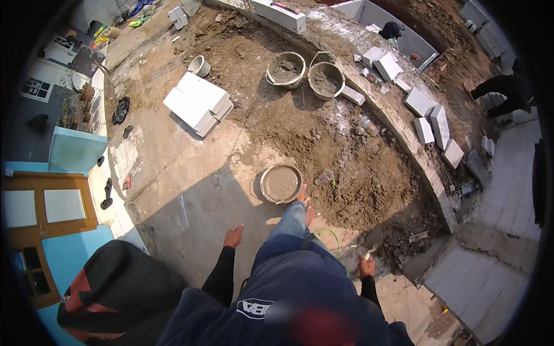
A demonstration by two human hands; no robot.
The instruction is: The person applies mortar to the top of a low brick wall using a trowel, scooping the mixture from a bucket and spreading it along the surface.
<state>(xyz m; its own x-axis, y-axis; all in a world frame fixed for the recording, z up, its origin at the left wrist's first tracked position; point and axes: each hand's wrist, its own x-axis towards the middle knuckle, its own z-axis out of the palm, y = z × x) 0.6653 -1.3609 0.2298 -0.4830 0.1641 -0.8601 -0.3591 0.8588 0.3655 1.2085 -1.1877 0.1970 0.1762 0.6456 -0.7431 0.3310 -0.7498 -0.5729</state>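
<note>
My right hand (pixel 366 266) is closed around the light handle of a trowel (pixel 374 240), whose blade points away over the soil's edge. My left hand (pixel 233 236) hangs at my left side, its fingers loosely curled and nothing visible in them. In front of my bare feet stands a round bucket (pixel 264 194) with wet grey mix inside; neither hand touches it. A clear plastic cup (pixel 325 177) lies to the right of this bucket. Beside my right leg, a thin green hose or cord (pixel 333 235) curves over the ground.
Two mortar buckets (pixel 287 85) (pixel 329 97) stand farther off, near a stack of white blocks (pixel 196 98) and a small pail (pixel 199 66). A low wall (pixel 404 147) curves along the right, with loose blocks (pixel 440 127) beyond. Two other people (pixel 392 30) (pixel 501 92) are there. A covered dark shape (pixel 124 288) stands left.
</note>
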